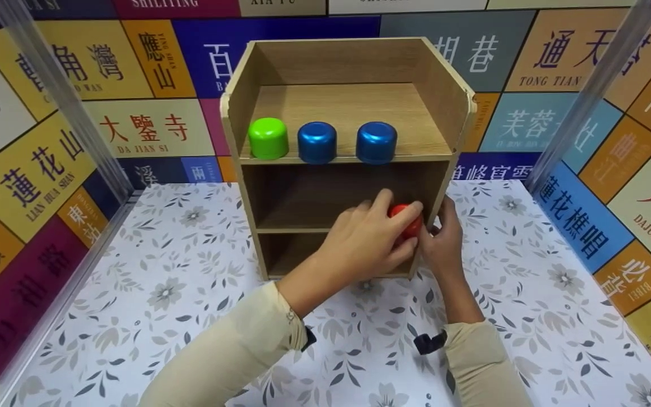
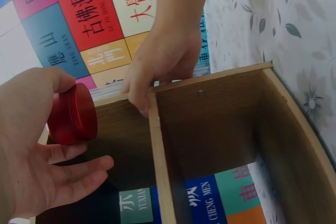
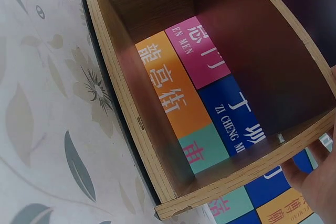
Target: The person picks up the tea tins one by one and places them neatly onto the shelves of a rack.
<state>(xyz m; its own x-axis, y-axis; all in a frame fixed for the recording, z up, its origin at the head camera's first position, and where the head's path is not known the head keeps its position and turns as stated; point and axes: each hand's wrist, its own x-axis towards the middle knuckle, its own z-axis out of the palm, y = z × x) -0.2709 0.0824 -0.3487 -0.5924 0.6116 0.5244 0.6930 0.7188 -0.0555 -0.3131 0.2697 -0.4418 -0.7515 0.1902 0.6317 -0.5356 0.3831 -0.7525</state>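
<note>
My left hand (image 1: 354, 243) holds a small red tin (image 1: 414, 219) in front of the right end of the wooden shelf unit's (image 1: 337, 104) middle compartment. In the left wrist view the red tin (image 2: 83, 113) is round-edged with a seam, pinched between thumb and fingers, while other fingers extend past it. My right hand (image 1: 443, 240) grips the unit's right side panel, a finger at the front edge near the middle board (image 2: 157, 140) and the others around the outer face. Part of that hand (image 3: 317, 182) shows in the right wrist view.
Along the front edge of the top board stand a green tin (image 1: 268, 138) and two blue tins, one in the middle (image 1: 317, 142) and one farther right (image 1: 376, 142). The unit stands on a flower-patterned tabletop (image 1: 167, 333). Sign-covered panels (image 1: 150, 127) surround the back and sides.
</note>
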